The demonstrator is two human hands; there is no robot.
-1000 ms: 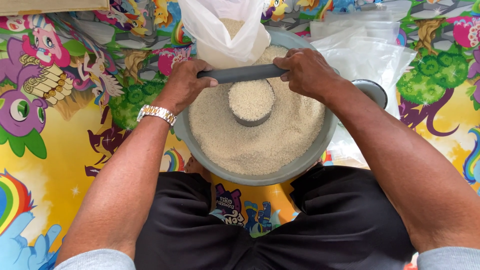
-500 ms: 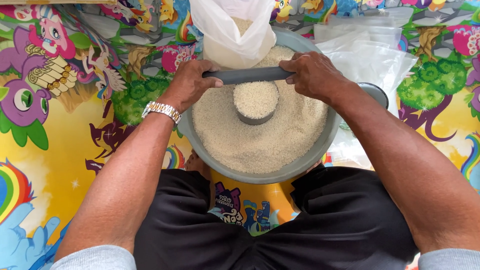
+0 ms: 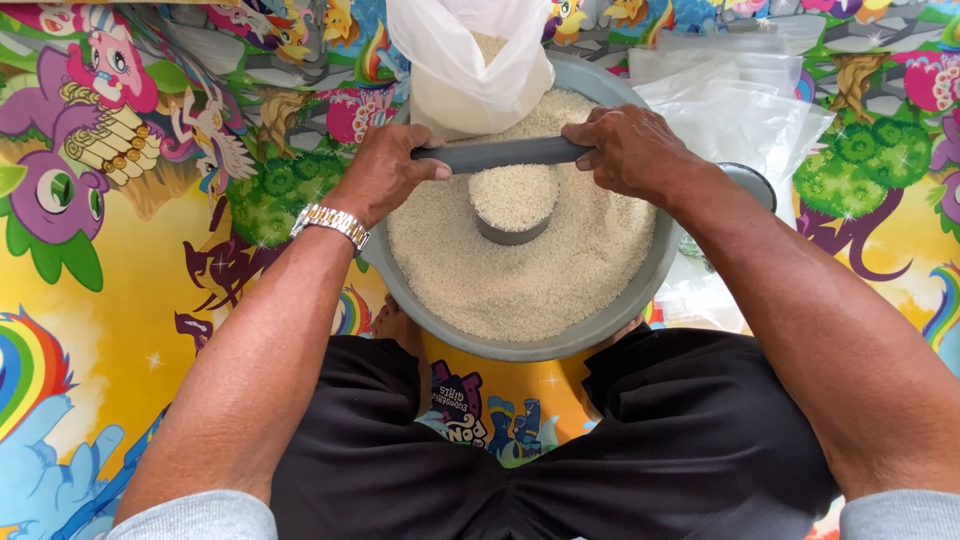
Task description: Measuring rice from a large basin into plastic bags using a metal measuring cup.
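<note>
A large grey basin (image 3: 600, 325) full of pale rice sits on the mat between my knees. In its middle stands a round metal measuring cup (image 3: 512, 210), filled to the brim with rice. A dark grey bar (image 3: 505, 153) lies across the cup's far rim. My left hand (image 3: 385, 172) grips the bar's left end, and a silver watch is on that wrist. My right hand (image 3: 625, 150) grips the right end. A white plastic bag (image 3: 470, 70), partly filled with rice, stands at the basin's far edge.
A bright cartoon-printed mat (image 3: 130, 300) covers the floor all around. A stack of clear plastic bags (image 3: 740, 110) lies to the right of the basin, with a round metal object (image 3: 755, 185) partly under them. My black shorts (image 3: 520, 450) fill the near edge.
The view shifted slightly. Both hands keep hold of the bar, which stays over the cup's far rim; the cup still looks brim-full.
</note>
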